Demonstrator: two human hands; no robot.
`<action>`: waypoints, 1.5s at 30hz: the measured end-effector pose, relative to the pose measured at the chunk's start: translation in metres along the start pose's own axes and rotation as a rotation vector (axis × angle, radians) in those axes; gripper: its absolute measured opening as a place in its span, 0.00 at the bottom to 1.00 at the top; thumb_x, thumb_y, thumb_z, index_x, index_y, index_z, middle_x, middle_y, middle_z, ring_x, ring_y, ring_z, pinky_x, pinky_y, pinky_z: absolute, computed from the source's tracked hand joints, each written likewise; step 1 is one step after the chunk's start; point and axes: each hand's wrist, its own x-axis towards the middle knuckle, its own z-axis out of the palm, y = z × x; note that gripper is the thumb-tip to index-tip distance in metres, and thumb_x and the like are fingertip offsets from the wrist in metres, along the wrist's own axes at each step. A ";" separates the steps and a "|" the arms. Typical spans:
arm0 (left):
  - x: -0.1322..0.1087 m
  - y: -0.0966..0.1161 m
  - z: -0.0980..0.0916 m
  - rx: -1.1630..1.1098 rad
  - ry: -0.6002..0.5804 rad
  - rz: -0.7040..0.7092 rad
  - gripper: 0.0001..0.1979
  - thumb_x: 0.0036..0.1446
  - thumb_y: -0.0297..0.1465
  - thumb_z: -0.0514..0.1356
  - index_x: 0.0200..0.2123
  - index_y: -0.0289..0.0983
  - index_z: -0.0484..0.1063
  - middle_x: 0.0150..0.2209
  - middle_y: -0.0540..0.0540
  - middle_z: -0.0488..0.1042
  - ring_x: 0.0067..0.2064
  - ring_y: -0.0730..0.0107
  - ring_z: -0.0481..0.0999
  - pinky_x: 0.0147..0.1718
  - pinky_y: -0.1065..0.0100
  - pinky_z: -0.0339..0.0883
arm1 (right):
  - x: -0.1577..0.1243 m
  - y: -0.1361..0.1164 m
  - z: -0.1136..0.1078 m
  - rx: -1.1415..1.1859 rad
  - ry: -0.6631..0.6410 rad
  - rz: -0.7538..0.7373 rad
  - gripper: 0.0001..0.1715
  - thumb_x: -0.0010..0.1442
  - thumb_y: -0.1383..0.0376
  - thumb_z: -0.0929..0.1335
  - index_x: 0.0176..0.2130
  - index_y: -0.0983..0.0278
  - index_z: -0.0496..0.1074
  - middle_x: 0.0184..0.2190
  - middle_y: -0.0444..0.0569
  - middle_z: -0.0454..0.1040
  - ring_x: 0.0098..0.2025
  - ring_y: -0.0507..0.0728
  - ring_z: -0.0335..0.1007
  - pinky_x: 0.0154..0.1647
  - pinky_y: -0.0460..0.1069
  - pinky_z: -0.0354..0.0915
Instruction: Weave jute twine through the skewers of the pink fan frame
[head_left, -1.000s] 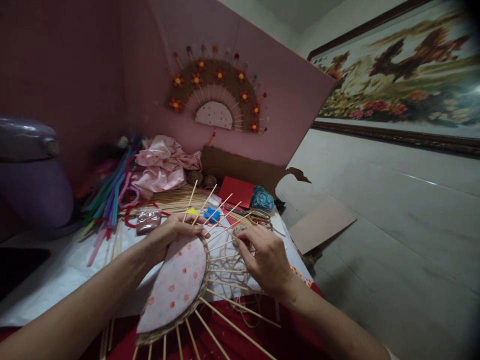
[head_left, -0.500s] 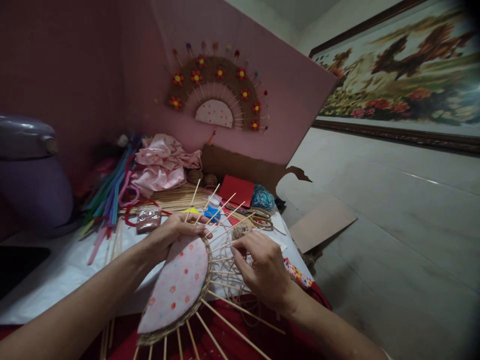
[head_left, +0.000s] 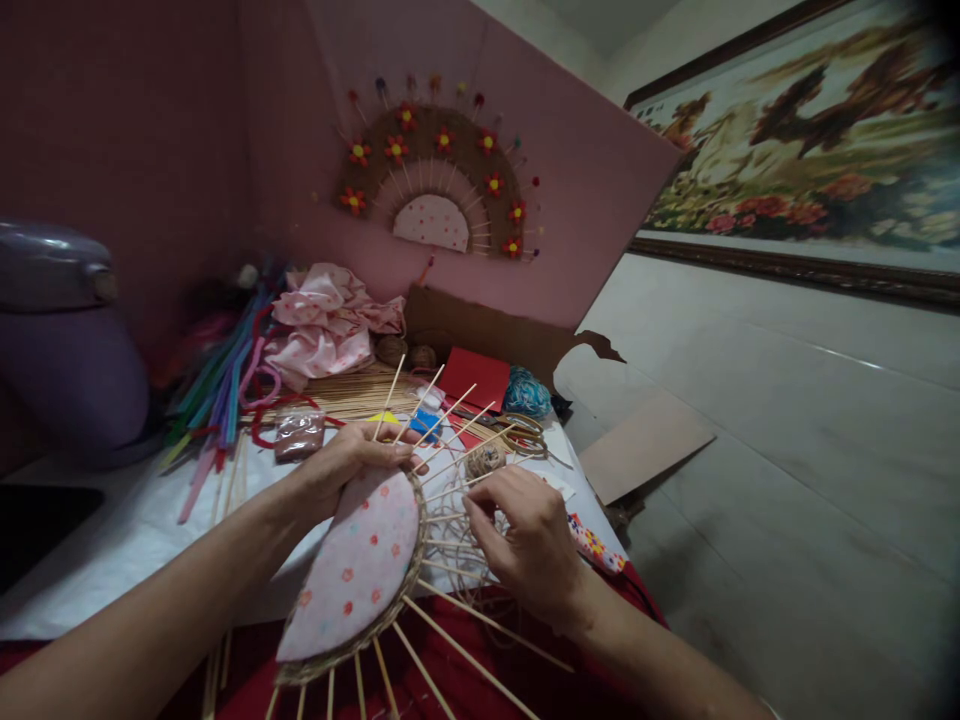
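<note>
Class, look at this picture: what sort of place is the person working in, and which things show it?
Probably a home craft corner: a finished stick fan on the pink board, a heap of pipe cleaners, a framed picture on the wall.
</note>
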 end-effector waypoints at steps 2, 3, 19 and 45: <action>0.000 0.000 0.000 0.002 0.000 -0.005 0.13 0.42 0.24 0.66 0.35 0.31 0.73 0.27 0.41 0.79 0.25 0.71 0.76 0.24 0.74 0.66 | 0.000 0.000 0.000 0.000 0.001 0.002 0.07 0.56 0.71 0.64 0.27 0.66 0.68 0.24 0.47 0.70 0.30 0.54 0.63 0.33 0.49 0.56; 0.000 0.001 0.001 0.002 -0.002 -0.008 0.13 0.42 0.24 0.66 0.34 0.31 0.73 0.27 0.41 0.79 0.25 0.71 0.75 0.23 0.75 0.66 | 0.000 0.000 -0.001 0.001 0.001 0.001 0.07 0.56 0.71 0.64 0.27 0.66 0.68 0.24 0.47 0.70 0.30 0.54 0.63 0.33 0.49 0.55; -0.001 0.000 0.000 -0.015 -0.014 -0.003 0.14 0.42 0.24 0.65 0.36 0.31 0.72 0.28 0.41 0.79 0.25 0.69 0.76 0.23 0.72 0.67 | 0.003 -0.001 -0.002 -0.099 -0.059 0.018 0.07 0.55 0.70 0.65 0.25 0.65 0.68 0.24 0.47 0.70 0.29 0.53 0.62 0.33 0.48 0.55; -0.005 0.003 0.003 -0.035 -0.043 0.003 0.13 0.43 0.24 0.65 0.35 0.31 0.72 0.27 0.41 0.79 0.23 0.68 0.76 0.22 0.71 0.67 | 0.005 -0.004 -0.004 -0.142 -0.081 0.067 0.07 0.54 0.70 0.65 0.25 0.64 0.70 0.24 0.47 0.71 0.29 0.53 0.64 0.32 0.47 0.55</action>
